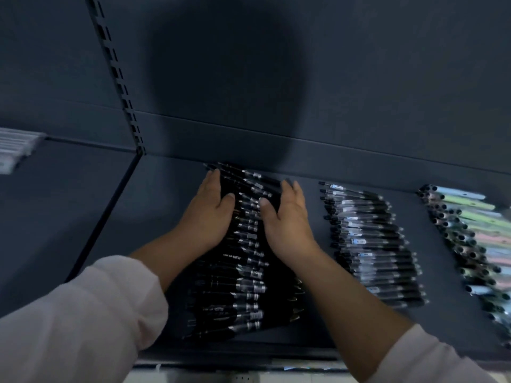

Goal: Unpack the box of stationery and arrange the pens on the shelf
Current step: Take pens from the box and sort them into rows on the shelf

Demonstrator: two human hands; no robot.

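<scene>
A long row of black pens (243, 275) lies side by side on the dark shelf (154, 194), running from the back wall toward the front edge. My left hand (210, 214) presses flat against the left side of the row near its far end, fingers straight. On the right side of the same pens my right hand (284, 217) presses in, fingers straight, thumb lying on the pens. Both hands squeeze the row between them. The box is out of view.
A second row of clear-and-black pens (370, 244) lies to the right, and a row of pastel pens (470, 244) lies at the far right. A slotted upright (116, 76) divides the shelf bays. White packs (16, 147) sit on the left bay.
</scene>
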